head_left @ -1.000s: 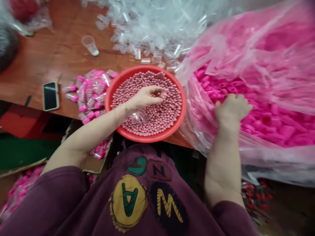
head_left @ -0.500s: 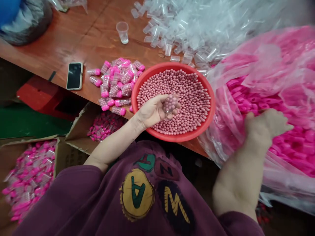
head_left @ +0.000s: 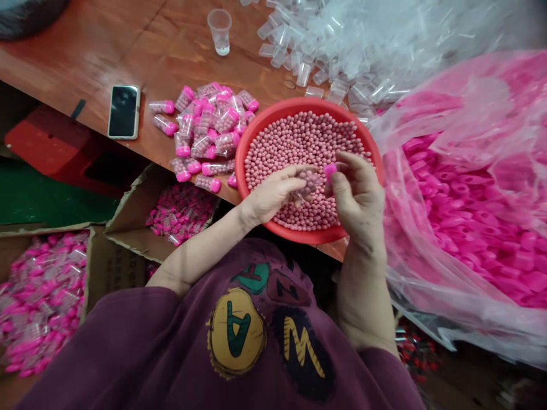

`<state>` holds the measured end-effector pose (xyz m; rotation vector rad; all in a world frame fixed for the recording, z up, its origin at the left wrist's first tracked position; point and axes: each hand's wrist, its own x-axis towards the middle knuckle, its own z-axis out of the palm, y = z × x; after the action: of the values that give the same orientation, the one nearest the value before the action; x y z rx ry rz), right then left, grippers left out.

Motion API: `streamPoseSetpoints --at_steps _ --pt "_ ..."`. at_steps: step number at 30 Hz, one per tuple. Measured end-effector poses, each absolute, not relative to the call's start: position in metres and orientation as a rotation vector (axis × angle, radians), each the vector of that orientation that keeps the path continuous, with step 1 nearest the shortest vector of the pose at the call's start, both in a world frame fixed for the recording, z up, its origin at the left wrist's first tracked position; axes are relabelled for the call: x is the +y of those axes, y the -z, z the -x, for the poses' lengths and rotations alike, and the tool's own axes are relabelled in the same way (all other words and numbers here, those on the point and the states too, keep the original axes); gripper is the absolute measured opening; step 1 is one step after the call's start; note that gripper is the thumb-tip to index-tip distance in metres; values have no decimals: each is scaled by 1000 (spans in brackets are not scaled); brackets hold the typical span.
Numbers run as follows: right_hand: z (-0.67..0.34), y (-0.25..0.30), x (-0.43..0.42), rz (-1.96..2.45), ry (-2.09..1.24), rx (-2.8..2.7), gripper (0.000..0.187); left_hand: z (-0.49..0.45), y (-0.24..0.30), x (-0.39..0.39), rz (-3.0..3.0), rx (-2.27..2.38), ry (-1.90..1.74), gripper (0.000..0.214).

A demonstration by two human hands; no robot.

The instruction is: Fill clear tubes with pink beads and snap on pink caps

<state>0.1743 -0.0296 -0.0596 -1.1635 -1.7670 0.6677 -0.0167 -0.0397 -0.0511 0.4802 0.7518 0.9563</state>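
Observation:
A red basin (head_left: pixel 256 128) full of small pink balls sits at the table's near edge. Over it, my left hand (head_left: pixel 273 193) is closed round a clear tube (head_left: pixel 308 183) filled with pink balls. My right hand (head_left: pixel 359 196) pinches a pink cap (head_left: pixel 330 169) just right of the tube's mouth. Left of the basin lies a heap of filled, capped tubes (head_left: pixel 207 128). A big clear bag of pink caps (head_left: pixel 470 193) spreads on the right. Behind the basin is a pile of empty clear tubes (head_left: pixel 350 45).
A phone (head_left: pixel 123 111) lies on the wooden table at the left, and a clear cup (head_left: pixel 220 28) stands farther back. Below the table edge, cardboard boxes (head_left: pixel 102 262) hold many finished tubes (head_left: pixel 38 296). A red and a green surface lie under the table at the left.
My left hand lifted a filled tube out of the balls. My right hand left the bag of caps and came over the basin with a pink cap.

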Motion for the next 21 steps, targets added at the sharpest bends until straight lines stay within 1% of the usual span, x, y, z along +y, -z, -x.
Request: streamPoseSetpoints --at_steps 3,6,14,21 --pt "-177 59 -29 1142 -694 -1790 36 16 49 -41 -477 783 -981 20" --pt "-187 52 -30 1135 -688 -1909 29 17 49 -42 -508 766 -992 20" --pt "-193 46 -36 1159 -520 -2014 30 19 57 -42 -543 733 -969 29" --pt "-196 38 -37 1114 -572 -2102 29 17 59 -42 -570 818 -966 20"
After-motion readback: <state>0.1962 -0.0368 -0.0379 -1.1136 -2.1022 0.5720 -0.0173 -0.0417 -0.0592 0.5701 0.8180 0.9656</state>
